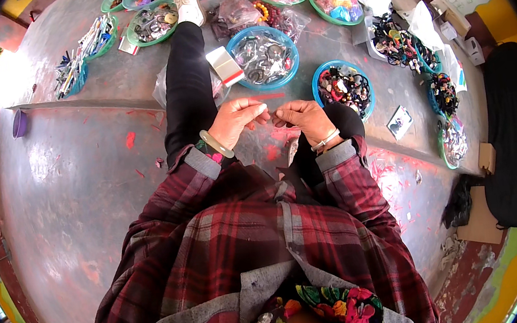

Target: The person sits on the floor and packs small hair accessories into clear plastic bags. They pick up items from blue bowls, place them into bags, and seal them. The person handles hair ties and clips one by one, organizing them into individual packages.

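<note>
My left hand [238, 124], with a pale bangle [216, 144] at its wrist, is closed in a pinch above my lap. Close by on the right, my right hand [309, 120] is pinched as well and wears a silvery bracelet [325, 140]. The fingertips almost meet, and whatever they hold is too small to make out. Just beyond them lies a thin red strip [268, 96]. A blue basket of small wrapped items [260, 31] stands ahead, and a white and red box [225, 66] leans beside it.
To my right is a blue basket of dark hair ties [320, 92]. More baskets of trinkets line the step, including a green basket [322, 15]. A basket of pens [118, 33] stands far left. A small card [399, 122] and red scraps [131, 140] lie on the floor.
</note>
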`<state>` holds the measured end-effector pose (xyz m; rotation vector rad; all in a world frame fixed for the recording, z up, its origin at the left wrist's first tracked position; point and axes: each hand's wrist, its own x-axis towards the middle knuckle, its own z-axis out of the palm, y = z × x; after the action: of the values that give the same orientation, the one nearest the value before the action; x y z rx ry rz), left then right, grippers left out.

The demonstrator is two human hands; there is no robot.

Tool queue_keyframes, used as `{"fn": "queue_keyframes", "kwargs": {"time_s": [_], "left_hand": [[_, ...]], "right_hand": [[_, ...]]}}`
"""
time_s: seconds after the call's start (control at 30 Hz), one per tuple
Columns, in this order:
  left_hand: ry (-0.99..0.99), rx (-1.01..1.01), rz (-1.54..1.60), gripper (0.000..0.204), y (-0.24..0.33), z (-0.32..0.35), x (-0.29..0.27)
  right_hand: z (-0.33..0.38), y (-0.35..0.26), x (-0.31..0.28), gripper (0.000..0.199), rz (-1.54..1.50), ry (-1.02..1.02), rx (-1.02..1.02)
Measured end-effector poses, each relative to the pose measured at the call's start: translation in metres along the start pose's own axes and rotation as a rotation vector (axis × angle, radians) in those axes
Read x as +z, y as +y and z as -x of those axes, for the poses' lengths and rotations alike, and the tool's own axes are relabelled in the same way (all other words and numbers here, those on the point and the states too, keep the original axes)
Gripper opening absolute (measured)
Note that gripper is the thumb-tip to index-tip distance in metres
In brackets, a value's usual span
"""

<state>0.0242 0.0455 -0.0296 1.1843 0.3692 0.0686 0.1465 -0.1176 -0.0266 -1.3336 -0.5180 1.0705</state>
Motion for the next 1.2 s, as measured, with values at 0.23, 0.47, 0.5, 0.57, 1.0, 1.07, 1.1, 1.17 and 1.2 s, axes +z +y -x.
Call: {"fn": "queue_keyframes", "kwargs": {"time_s": [0.23, 0.47, 0.5, 0.57, 1.0, 1.07, 1.1, 1.17, 1.2], "left_hand": [[-0.042, 0.024, -0.067, 0.015, -0.005, 0.001, 0.009], [0.016, 0.055, -0.119, 0.015, -0.009, 0.000, 0.007], [0.016, 0.050, -0.113, 0.016, -0.010, 0.000, 0.006], [0.028, 0.041, -0.086, 0.016, -0.010, 0.000, 0.006], [0.157, 0.175, -0.202, 0.024, -0.019, 0.006, 0.034], [0.119, 0.110, -0.022, 0.027, -0.018, 0.007, 0.048], [0.094, 0.102, 0.072, 0.027, -0.020, 0.006, 0.046], [0.046, 0.087, 0.259, 0.028, -0.030, 0.001, 0.042], [0.042, 0.078, 0.273, 0.027, -0.030, 0.000, 0.039]], "right_hand": [[0.001, -0.006, 0.003, 0.014, -0.141, 0.203, 0.002], [-0.001, -0.003, 0.001, 0.012, -0.144, 0.141, -0.031], [-0.001, -0.003, 0.001, 0.012, -0.144, 0.127, -0.032], [0.000, -0.006, 0.003, 0.012, -0.097, 0.113, -0.022], [0.005, -0.007, 0.025, 0.003, 1.092, 0.647, -0.671], [0.005, -0.005, 0.026, 0.008, 1.221, 0.565, -0.738], [0.006, -0.006, 0.029, 0.009, 1.259, 0.522, -0.762], [0.006, -0.003, 0.029, 0.011, 1.295, 0.415, -0.764], [0.007, -0.006, 0.030, 0.013, 1.223, 0.398, -0.742]]}}
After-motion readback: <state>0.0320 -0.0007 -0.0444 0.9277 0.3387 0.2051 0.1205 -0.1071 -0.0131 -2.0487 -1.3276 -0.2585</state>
